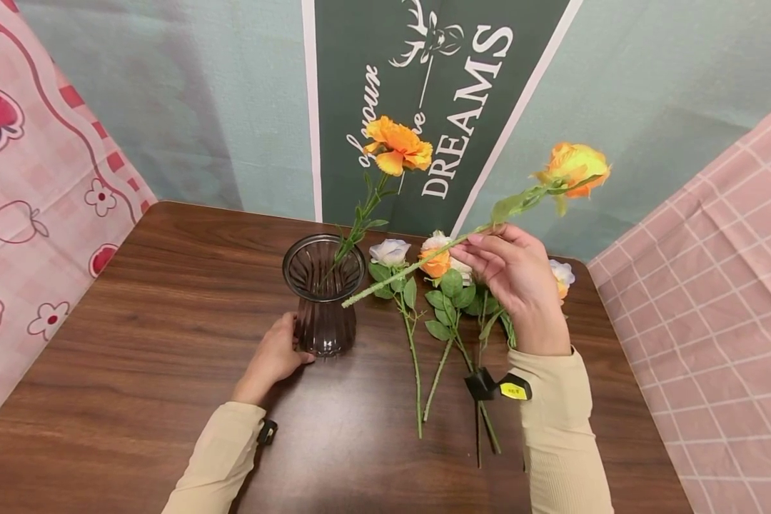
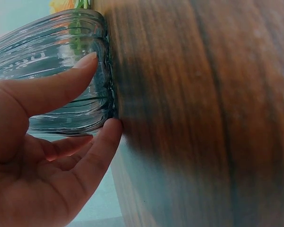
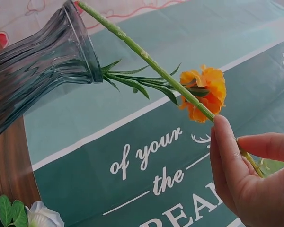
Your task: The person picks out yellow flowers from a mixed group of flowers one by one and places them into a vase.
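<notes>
A dark, ribbed glass vase [image 1: 326, 325] stands upright on the table, holding one orange carnation [image 1: 398, 146] that leans right. Around the vase's lower part my left hand [image 1: 275, 353] has its thumb and fingers, close to the tabletop; the left wrist view shows the thumb lying along the glass [image 2: 52, 101]. My right hand [image 1: 514, 268] pinches the green stem of a yellow-orange rose [image 1: 572, 170] between thumb and fingers. The rose is held in the air, its bloom up to the right. Its bare stem end [image 3: 92, 12] points down left, near the vase's rim.
Several artificial flowers lie on the wooden table [image 1: 135, 357] right of the vase. Among them are a pale lilac rose [image 1: 390, 252], an orange bloom [image 1: 435, 263] and another pale flower [image 1: 562, 273]. A teal backdrop [image 1: 257, 107] hangs behind; pink cloths [image 1: 713, 285] flank both sides.
</notes>
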The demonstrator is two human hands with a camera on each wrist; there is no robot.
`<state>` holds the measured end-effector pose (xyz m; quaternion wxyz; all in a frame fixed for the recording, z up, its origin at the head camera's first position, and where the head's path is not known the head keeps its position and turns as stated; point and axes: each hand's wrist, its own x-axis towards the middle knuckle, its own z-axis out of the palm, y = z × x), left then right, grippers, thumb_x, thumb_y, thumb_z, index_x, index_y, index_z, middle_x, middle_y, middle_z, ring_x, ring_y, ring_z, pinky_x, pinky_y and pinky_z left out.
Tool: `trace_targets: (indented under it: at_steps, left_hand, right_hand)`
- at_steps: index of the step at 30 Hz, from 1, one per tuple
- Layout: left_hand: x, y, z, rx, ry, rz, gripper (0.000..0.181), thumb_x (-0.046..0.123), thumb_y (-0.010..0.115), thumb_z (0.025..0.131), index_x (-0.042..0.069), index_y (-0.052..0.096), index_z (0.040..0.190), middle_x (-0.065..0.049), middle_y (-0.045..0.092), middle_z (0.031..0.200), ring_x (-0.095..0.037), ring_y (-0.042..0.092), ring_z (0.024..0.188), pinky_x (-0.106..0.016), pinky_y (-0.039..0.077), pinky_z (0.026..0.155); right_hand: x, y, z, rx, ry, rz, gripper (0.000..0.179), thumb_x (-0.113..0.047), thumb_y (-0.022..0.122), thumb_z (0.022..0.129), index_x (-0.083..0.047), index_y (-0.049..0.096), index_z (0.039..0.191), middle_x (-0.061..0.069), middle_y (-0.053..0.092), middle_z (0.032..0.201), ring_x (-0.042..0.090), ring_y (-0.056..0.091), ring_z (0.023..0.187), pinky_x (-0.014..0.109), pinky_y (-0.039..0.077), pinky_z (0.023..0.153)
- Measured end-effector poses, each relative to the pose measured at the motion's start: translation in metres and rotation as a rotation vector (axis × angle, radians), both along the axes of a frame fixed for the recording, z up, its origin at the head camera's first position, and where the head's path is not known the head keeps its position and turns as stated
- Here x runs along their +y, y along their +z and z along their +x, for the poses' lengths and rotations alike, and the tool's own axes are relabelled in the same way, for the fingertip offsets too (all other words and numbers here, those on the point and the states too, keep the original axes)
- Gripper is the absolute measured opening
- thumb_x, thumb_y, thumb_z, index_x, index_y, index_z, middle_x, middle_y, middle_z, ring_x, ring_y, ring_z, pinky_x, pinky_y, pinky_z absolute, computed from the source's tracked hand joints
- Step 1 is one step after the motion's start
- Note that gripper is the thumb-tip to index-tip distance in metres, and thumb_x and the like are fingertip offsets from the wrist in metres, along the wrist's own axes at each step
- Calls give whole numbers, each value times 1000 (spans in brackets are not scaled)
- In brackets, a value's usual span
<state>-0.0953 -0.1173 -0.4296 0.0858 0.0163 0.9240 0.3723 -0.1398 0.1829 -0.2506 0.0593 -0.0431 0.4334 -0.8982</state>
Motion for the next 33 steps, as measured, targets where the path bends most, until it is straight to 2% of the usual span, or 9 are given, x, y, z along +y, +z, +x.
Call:
trace_targets:
  at_steps: [7, 13, 20, 33]
  left_hand:
    - [0, -1, -1, 7, 0, -3, 68, 7, 78, 67, -10, 40, 121, -25, 53, 108, -35, 56, 91, -46, 44, 81]
    - [0, -1, -1, 1, -1, -4, 68, 7, 78, 67, -10, 40, 121, -26, 52, 110, -35, 56, 92, -46, 44, 81]
    - [0, -1, -1, -5, 1, -3, 68, 7, 78, 68, -10, 40, 121, -26, 52, 111, -35, 55, 93, -46, 44, 82]
    - [0, 1, -1, -10, -8, -5, 67, 7, 77, 68, -10, 40, 121, -25, 52, 109, -35, 54, 93, -46, 43, 82]
  right_hand:
    - [-5, 2, -3, -13, -44, -12, 19, 19, 42, 85, 11, 53, 72, 24, 59, 71, 34, 65, 71, 42, 51, 74]
    - [-13, 3, -3, 21, -54, -3, 23, 21, 40, 85, 10, 52, 69, 23, 59, 69, 34, 65, 69, 43, 51, 72]
    - [-21, 3, -4, 31, -64, 64, 22, 20, 42, 84, 8, 53, 70, 21, 59, 69, 31, 65, 68, 43, 51, 72]
    - [-36, 5, -5, 22, -42, 203, 17, 20, 46, 83, 5, 55, 84, 18, 62, 73, 29, 66, 69, 41, 51, 73]
